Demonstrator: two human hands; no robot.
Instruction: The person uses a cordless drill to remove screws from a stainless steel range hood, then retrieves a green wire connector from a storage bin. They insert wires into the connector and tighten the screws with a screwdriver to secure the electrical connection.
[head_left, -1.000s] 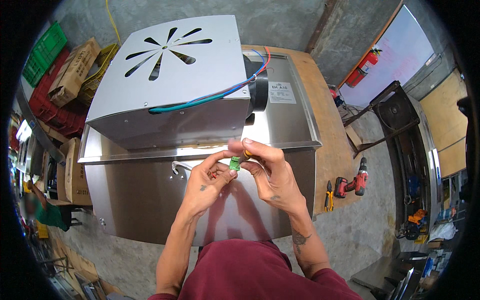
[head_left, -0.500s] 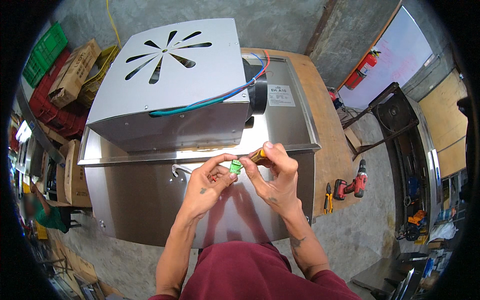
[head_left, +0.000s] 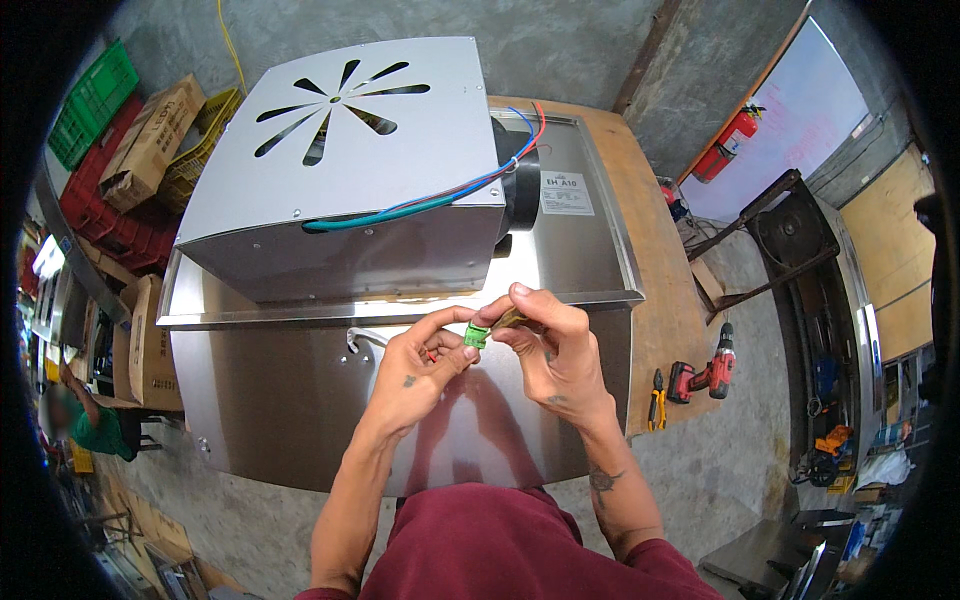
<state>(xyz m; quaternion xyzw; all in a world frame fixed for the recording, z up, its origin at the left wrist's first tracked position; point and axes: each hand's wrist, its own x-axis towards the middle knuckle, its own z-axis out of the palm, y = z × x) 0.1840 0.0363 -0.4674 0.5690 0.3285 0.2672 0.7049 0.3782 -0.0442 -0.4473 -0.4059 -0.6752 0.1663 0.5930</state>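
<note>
My left hand (head_left: 420, 365) is closed in a pinch around a small green terminal block connector (head_left: 475, 337), with a bit of red wire showing by the fingers. Facing it, my right hand (head_left: 560, 350) grips a screwdriver (head_left: 511, 318) by its yellowish handle, which the fingers largely cover. The screwdriver's tip is hidden at the connector, so I cannot tell whether it touches a screw. Both hands are held above the steel panel (head_left: 290, 400). A grey-white cable (head_left: 366, 337) comes out of that panel beside my left hand.
A steel box (head_left: 350, 250) with a petal-shaped vent and loose blue, red and green wires (head_left: 430, 203) stands beyond my hands. On the wooden table at right lie pliers (head_left: 657, 400) and a red cordless drill (head_left: 705, 375). Another person (head_left: 100, 425) is at far left.
My right hand has turned on the screwdriver, and its fingers now cover more of the handle. The left hand keeps hold of the connector. The whole view has shifted very slightly.
</note>
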